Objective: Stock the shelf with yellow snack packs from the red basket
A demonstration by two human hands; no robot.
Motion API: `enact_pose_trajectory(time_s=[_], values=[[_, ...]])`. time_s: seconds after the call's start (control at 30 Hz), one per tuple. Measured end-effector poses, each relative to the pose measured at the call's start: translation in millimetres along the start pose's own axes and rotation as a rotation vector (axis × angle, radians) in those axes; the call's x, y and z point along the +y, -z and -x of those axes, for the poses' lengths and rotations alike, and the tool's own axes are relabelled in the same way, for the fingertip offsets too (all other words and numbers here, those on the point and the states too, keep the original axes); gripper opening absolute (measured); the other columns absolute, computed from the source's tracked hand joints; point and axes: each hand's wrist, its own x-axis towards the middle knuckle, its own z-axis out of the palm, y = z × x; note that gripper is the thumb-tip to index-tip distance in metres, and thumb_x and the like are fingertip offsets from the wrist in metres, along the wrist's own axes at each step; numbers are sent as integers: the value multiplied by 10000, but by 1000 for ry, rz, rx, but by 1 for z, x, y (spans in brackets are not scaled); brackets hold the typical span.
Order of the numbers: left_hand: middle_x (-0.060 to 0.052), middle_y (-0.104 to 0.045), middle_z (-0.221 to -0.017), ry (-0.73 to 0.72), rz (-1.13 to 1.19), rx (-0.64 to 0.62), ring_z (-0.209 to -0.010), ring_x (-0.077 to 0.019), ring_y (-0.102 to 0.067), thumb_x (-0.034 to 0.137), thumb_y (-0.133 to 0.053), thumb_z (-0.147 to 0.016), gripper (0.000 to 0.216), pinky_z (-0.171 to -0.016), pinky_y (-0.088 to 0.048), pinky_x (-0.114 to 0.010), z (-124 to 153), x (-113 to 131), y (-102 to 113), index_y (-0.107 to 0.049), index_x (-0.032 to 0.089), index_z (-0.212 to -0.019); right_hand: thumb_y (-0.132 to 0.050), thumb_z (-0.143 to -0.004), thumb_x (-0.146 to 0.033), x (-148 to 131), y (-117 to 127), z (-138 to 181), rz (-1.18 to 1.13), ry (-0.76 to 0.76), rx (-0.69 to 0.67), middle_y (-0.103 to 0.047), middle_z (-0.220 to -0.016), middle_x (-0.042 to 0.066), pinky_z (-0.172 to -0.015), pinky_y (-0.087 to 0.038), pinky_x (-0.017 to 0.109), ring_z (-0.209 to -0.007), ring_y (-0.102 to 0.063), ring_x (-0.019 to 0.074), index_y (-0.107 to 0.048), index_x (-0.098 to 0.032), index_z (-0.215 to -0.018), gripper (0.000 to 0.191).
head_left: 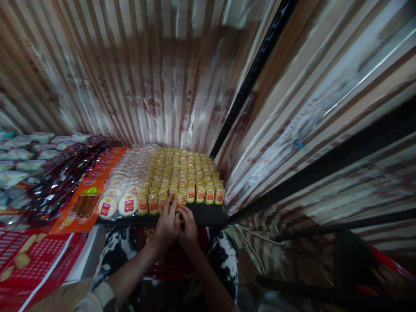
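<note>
Rows of yellow snack packets with red labels stand packed together on a dark shelf. At the front row, my left hand has its fingertips closed against one yellow packet. Close beside it, my right hand is curled in at the same packet, with its fingers bent. The hands nearly touch, and they partly hide the packet between them. To the left of the yellow rows are round white wrapped crackers with red labels, also in rows.
Left of the crackers lie orange snack bags, dark glossy packets and pale packets. A red basket holding a few wrapped items stands lower left. Striped plastic sheeting hangs behind, and a black post rises at the shelf's right end.
</note>
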Motion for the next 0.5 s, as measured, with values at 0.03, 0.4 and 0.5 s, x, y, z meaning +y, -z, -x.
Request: enact_pose_trajectory(time_s=[0.03, 0.4, 0.5], values=[[-180, -306, -1429, -2, 0, -2, -1331, -229, -302, 142, -315, -841, 499, -1043, -369, -375, 3, 0, -1, -357, 65, -1333, -474, -820, -245, 0, -1, 0, -8, -7, -1, -556, -1133, 147, -757, -549, 297, -1019, -576, 220, -632, -160, -1060, 300], [-176, -324, -1417, 146, 44, -37, -1291, -239, -373, 188, -327, -875, 423, -1027, -395, -410, 19, 2, 2, -434, 106, -1276, -418, -805, -187, 0, -3, 0, -13, 7, 2, -544, -1190, 141, -837, -522, 333, -1066, -551, 220, -555, -153, -1182, 402], [-163, -314, -1428, 136, 78, -34, -1297, -223, -368, 177, -330, -874, 412, -1042, -381, -403, 18, 3, 3, -435, 116, -1268, -414, -807, -204, 2, -5, 0, -50, -7, 2, -540, -1183, 144, -789, -539, 318, -1008, -576, 210, -543, -152, -1190, 407]])
